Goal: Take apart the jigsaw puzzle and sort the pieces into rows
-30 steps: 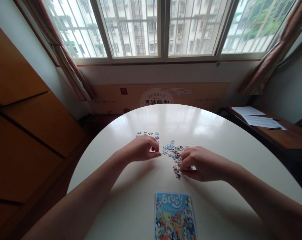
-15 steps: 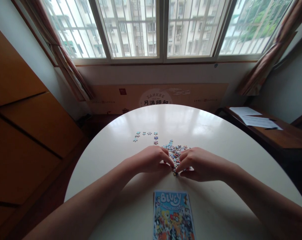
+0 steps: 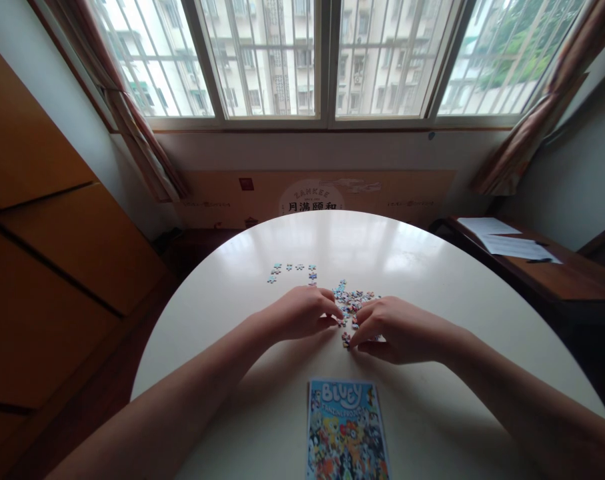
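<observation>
"Where are the puzzle pieces heaped?"

"On the table, in from its far edge; the picture card is laid nearer."

"Is anything pinched?"

"That cannot be told. Curled fingers are held at the heap by both the left hand and right hand."

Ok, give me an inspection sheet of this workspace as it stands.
Surface: round white table, glossy, window glare at far side.
Things: puzzle pile between the hands; spaced pieces laid out beyond the left hand; "Bluey" picture nearest the wearer.
Clutter: papers and dark slim items on the side table, right.
Grip: left hand and right hand have fingertips at loose pieces; whether either holds one is unclear.
Cables: nothing seen.
Surroundings: barred window ahead, curtains both sides.
</observation>
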The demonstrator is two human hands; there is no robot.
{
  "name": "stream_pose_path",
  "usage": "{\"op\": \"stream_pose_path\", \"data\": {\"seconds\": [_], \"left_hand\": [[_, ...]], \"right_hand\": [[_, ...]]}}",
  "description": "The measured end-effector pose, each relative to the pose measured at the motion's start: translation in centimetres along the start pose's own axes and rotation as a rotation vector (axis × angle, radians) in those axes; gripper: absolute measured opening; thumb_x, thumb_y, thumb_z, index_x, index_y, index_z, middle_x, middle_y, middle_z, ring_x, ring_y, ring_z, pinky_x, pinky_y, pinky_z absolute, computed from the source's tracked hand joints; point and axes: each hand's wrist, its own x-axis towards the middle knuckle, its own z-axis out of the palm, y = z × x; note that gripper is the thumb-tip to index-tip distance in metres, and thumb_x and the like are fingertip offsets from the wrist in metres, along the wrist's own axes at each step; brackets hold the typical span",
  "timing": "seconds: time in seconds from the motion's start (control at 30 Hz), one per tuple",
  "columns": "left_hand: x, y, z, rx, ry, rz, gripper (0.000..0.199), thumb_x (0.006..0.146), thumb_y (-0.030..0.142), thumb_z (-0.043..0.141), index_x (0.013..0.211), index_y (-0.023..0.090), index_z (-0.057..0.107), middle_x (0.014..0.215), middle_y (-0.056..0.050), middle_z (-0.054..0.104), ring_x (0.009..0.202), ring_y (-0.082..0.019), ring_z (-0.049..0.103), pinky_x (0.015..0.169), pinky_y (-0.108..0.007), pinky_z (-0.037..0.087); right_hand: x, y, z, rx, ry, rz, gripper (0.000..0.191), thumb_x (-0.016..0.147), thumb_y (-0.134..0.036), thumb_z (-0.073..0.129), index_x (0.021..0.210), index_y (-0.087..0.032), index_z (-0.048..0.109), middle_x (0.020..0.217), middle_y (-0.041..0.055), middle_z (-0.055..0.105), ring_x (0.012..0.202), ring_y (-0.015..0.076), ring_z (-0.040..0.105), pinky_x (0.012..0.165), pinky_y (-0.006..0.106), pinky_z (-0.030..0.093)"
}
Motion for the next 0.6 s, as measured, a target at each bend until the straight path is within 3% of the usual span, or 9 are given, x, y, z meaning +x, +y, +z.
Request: {"op": "stream_pose_path", "data": {"seconds": [0.13,0.27,0.43,0.6], "left_hand": [[-0.3,-1.1,-1.2,0.070,0.158,-0.028,0.017,0.090,0.019,0.061,0.094,0.025,0.077,0.090,-0.002,0.072,0.073,-0.013,0.067,0.065,-0.025,0.050],[-0.7,-2.3,-1.7,0.164,0.315,-0.054,0.020,0.094,0.021,0.054,0.093,0.021,0.074,0.089,-0.003,0.071,0.072,-0.014,0.067,0.063,-0.026,0.052],[-0.5,-2.2,0.0,0.238,0.372,-0.018,0.022,0.096,0.023,0.051,0.090,0.021,0.072,0.082,-0.002,0.070,0.067,-0.013,0.065,0.058,-0.024,0.050],[0.1,-1.5,1.7,0.320,0.465,-0.048,0.021,0.094,0.019,0.051,0.095,0.021,0.072,0.085,-0.003,0.070,0.075,-0.016,0.065,0.063,-0.026,0.051]], "right_hand": [[-0.2,0.3,-0.1,-0.029,0.080,0.038,0.025,0.089,-0.014,0.055,0.098,-0.027,0.075,0.078,-0.0007,0.069,0.068,0.0107,0.059,0.063,0.025,0.040],[-0.9,1.2,-1.4,-0.147,0.220,0.203,0.024,0.091,-0.017,0.053,0.097,-0.025,0.076,0.077,0.0009,0.069,0.069,0.0128,0.060,0.063,0.026,0.041],[-1.9,1.5,-3.7,-0.281,0.330,0.449,0.022,0.088,-0.018,0.057,0.095,-0.027,0.076,0.082,0.0001,0.072,0.073,0.0153,0.064,0.064,0.027,0.043],[-1.1,0.6,-4.3,-0.291,0.293,0.595,0.022,0.086,-0.019,0.059,0.093,-0.027,0.077,0.090,0.0017,0.075,0.085,0.0202,0.066,0.070,0.031,0.047]]}}
